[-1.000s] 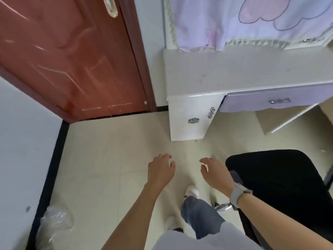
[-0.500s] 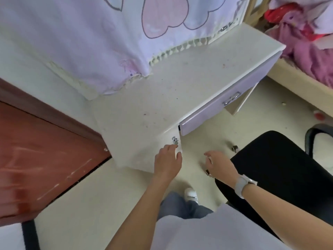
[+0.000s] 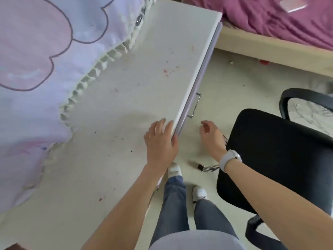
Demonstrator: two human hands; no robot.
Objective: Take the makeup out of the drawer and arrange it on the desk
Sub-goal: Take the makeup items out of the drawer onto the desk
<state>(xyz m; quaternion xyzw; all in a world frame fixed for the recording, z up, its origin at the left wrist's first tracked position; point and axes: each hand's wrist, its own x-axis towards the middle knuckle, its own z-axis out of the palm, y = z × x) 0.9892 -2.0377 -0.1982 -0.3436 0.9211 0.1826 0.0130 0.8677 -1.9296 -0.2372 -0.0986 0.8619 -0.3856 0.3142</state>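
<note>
A white desk (image 3: 126, 98) with small stains runs from lower left to upper right. Under its front edge sits a lilac drawer (image 3: 189, 103), closed, with a metal handle (image 3: 195, 105). My left hand (image 3: 160, 141) rests on the desk's front edge, fingers straight on top and thumb over the drawer's near end. My right hand (image 3: 211, 136), with a white watch on the wrist, hovers just below the handle, fingers loosely curled and holding nothing. No makeup shows; the drawer's inside is hidden.
A lilac and pink cloth (image 3: 45, 69) with a frilled hem covers the desk's back. A black office chair (image 3: 273, 156) stands close on my right. A bed (image 3: 270, 42) with purple bedding lies beyond. My legs and white shoes stand on the tiled floor.
I have stepped up to the desk and now look down on it. My left hand rose from the cabinet's side onto the desk edge, and my right hand rose toward the drawer handle.
</note>
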